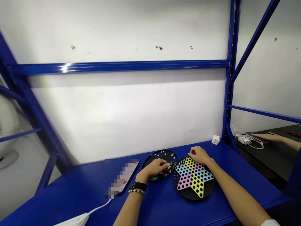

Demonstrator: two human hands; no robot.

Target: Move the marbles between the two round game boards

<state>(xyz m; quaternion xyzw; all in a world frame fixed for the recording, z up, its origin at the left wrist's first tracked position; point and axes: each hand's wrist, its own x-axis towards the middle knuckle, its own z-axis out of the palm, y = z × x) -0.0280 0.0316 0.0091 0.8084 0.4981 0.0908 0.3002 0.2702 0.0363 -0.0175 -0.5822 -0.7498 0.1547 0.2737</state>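
A round black Chinese checkers board (194, 177) with a star of yellow, pink and light blue points lies on the blue shelf top (77, 191). My right hand (198, 154) rests on its far edge, fingers curled in a pinch over the yellow point; what it holds is too small to see. Left of the board sits a round black tray (160, 156) holding several coloured marbles. My left hand (154, 169) lies over that tray, fingers curled down among the marbles. I wear a black watch and a bead bracelet (137, 187) on the left wrist.
A phone (124, 177) lies left of the tray, with a white cable and charger (75, 219) at the front edge. A small white adapter (215, 139) sits near the wall. Blue rack posts (229, 94) frame the bay. At right, another person's hand (268, 137) rests on a black table beside white cables.
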